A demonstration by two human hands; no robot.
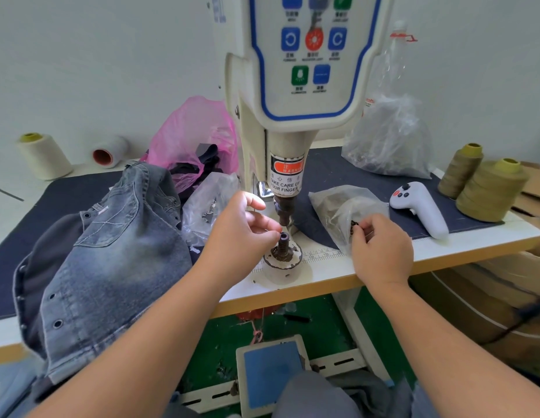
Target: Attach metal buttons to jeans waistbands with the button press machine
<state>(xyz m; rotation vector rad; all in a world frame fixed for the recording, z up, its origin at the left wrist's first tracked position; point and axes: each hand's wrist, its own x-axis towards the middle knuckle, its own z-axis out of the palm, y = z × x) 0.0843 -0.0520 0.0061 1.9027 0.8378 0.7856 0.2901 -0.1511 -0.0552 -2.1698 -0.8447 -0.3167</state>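
We pinched our left hand (243, 227) at the lower die (283, 240) — seemingly loading it — while our right hand (380, 245), at three o'clock, pinched buttons from the bag (338, 206).

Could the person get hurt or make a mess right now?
Maybe. The left hand has its fingertips at the lower die, right under the press head; a bump on the foot pedal could pinch them. The right hand picks in a clear bag near the table edge, so buttons might spill.

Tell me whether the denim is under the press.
No. The denim lies heaped left of the bare lower die.
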